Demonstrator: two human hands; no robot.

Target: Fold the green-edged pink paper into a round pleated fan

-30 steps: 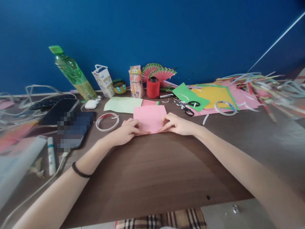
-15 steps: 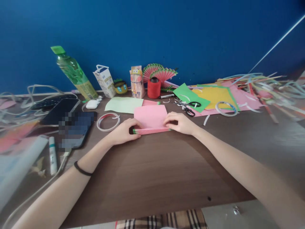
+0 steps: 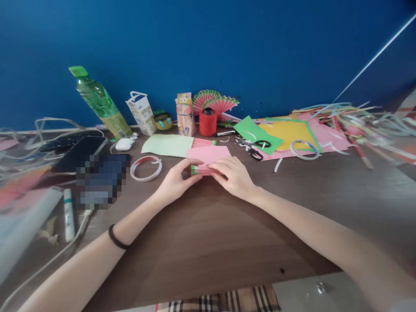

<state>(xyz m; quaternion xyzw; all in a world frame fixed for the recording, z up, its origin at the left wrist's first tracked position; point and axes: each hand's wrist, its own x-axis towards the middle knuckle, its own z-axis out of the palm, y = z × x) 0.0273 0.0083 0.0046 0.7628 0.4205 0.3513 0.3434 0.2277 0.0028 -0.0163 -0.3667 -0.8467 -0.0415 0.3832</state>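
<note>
A pink paper point(image 3: 209, 152) with green edges lies in front of me, its near part pleated into narrow folds. My left hand point(image 3: 178, 178) grips the pleats at their green left end, thumb below and fingers above. Across the right part of the folds lies my right hand point(image 3: 234, 175), its fingers pressed over the paper and hiding that end. Just behind is a pale green sheet point(image 3: 167, 144), beside another pleated pink strip point(image 3: 204, 142). Two finished paper fans point(image 3: 216, 102) stand against the blue wall.
Left of my hands lie a tape roll point(image 3: 146, 168), an earphone case point(image 3: 125, 144), a phone point(image 3: 107, 177) and a marker point(image 3: 69, 215). Scissors point(image 3: 256, 149), coloured paper point(image 3: 292, 134) and another tape roll point(image 3: 304, 150) lie to the right. A green bottle point(image 3: 100, 102) stands behind.
My right hand has moved left and now covers the right part of the pleats. The left hand has shifted slightly right, and less of the flat pink sheet shows.
</note>
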